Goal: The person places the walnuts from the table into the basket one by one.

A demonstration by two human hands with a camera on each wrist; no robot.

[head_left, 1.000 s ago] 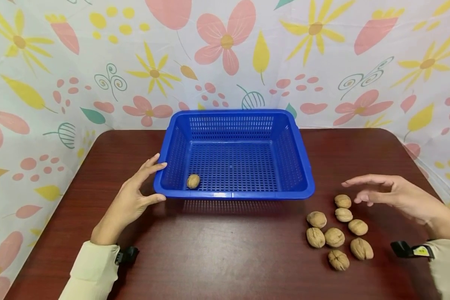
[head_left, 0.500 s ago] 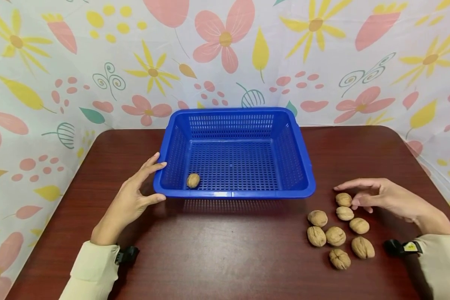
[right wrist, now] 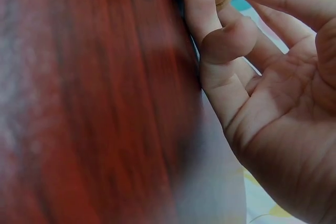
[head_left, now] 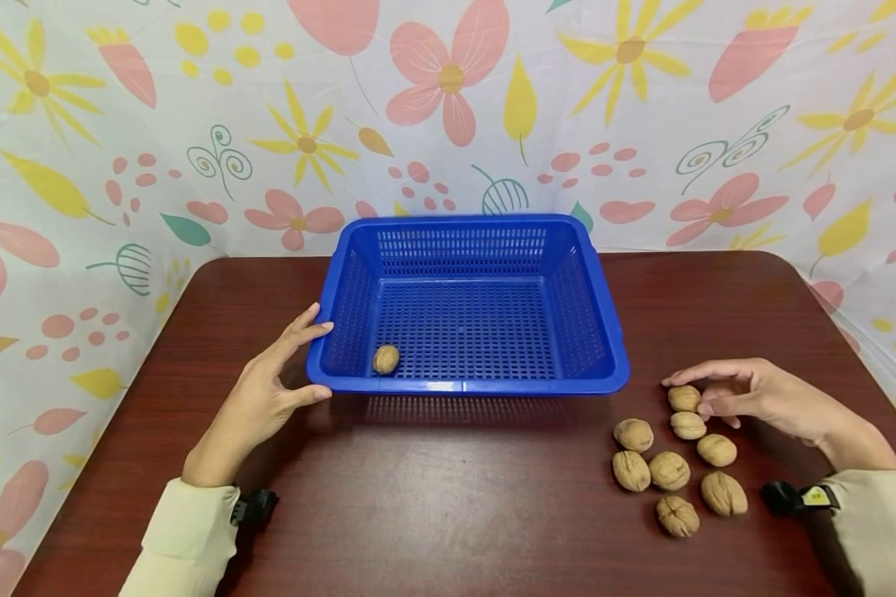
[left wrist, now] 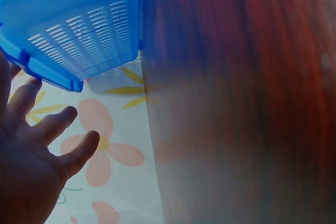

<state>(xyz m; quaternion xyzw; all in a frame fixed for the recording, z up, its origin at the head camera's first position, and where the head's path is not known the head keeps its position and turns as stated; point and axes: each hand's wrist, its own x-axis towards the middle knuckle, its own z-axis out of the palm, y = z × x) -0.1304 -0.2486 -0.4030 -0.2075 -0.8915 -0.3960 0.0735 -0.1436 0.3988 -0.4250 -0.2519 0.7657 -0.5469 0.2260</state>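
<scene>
A blue plastic basket [head_left: 463, 387] with slotted walls stands on the table, a single walnut [head_left: 385, 360] in its front left corner. At the basket's left side rests my left hand [head_left: 257, 402], thumb and fingers spread and touching the rim; the left wrist view shows the fingers [left wrist: 55, 124] extended beside the basket wall [left wrist: 89, 30]. My right hand [head_left: 784, 406] pinches the farthest walnut [head_left: 684, 399] of a group between thumb and index finger. That walnut is still on the table, against another walnut [head_left: 688, 426]. In the right wrist view the other fingers [right wrist: 226, 40] are curled.
Several more walnuts lie close together right of the basket, among them a front one [head_left: 677, 516] and a right one [head_left: 724, 494]. The dark red-brown table [head_left: 448, 514] has rounded back corners. A flower-printed cloth [head_left: 448, 166] hangs directly behind the basket.
My right hand has moved left and slightly down onto the farthest walnut, its thumb and index finger closing around it. My left hand and the basket have stayed in place.
</scene>
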